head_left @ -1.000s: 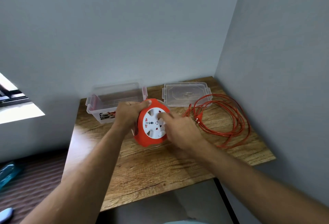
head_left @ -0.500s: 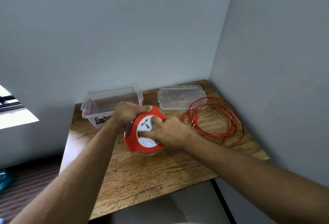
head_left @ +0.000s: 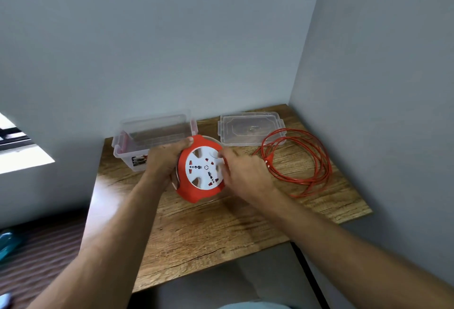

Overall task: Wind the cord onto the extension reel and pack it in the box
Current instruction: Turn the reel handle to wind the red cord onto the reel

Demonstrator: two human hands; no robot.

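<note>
The red extension reel (head_left: 196, 192) with a white socket face stands tilted on the wooden table (head_left: 221, 230). My left hand (head_left: 164, 161) grips its upper left rim. My right hand (head_left: 245, 173) is at the right side of the white face, fingertips on the winding knob. The red cord (head_left: 317, 161) lies in loose loops on the table to the right, its plug near my right hand. The clear plastic box (head_left: 154, 134) stands open behind the reel.
The clear lid (head_left: 250, 128) lies flat at the back, between the box and the cord. Walls close off the back and right side of the table. The table's front and left edges drop to the floor.
The white face of the reel has rotated. My right hand moved from the centre of the face to its upper right. The left hand kept its grip on the rim.
</note>
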